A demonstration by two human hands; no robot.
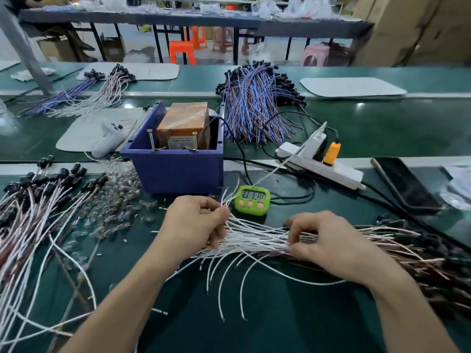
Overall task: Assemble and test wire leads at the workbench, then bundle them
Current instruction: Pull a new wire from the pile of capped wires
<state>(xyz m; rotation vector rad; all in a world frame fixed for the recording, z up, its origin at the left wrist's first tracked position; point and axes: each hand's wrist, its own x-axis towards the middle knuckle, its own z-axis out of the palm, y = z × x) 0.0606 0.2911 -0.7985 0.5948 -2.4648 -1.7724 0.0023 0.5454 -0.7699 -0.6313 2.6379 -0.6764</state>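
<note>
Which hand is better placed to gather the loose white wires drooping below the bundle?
Probably the left hand: the drooping wires hang with free ends nearer it, while the right hand pinches the bundle mid-length, anchoring it.

Left hand (196, 222), right hand (328, 244) — gripping wire leads (257, 238).

One view only, head-worn and wide-angle, tilted forward and down over the green worktop (280, 314). We're close in: left hand (196, 222), right hand (331, 240) and wire leads (257, 238) sit low centre, and a far bench (178, 17) runs across the top edge.
</note>
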